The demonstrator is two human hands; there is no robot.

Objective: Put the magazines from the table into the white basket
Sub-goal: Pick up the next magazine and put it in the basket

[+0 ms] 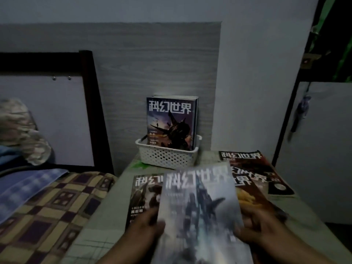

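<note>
Grey magazine [198, 212]: gripped at both side edges, left hand [146, 228], right hand [257, 225]; long axis aimed at white basket [167, 156], straight ahead, well apart.

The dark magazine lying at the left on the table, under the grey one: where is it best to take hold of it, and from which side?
Probably by its free left edge, from the left. The dark magazine lies flat, and the grey magazine, held in both hands, covers its right part. The left hand is already beside it.
</note>
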